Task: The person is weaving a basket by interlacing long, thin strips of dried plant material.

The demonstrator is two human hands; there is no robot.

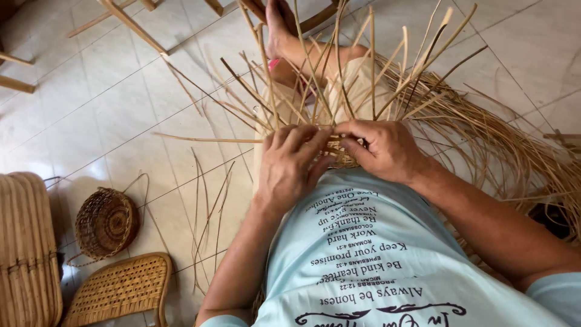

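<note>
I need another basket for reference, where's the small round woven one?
The small round woven basket lies on the tiled floor, at the left of the head view, above the flat woven cane panel.

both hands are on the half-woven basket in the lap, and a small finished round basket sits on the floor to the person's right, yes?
Not quite: the head view shows the small round basket on the floor to the person's left, not right. Both the left hand and right hand are indeed on the half-woven basket in the lap.
</note>
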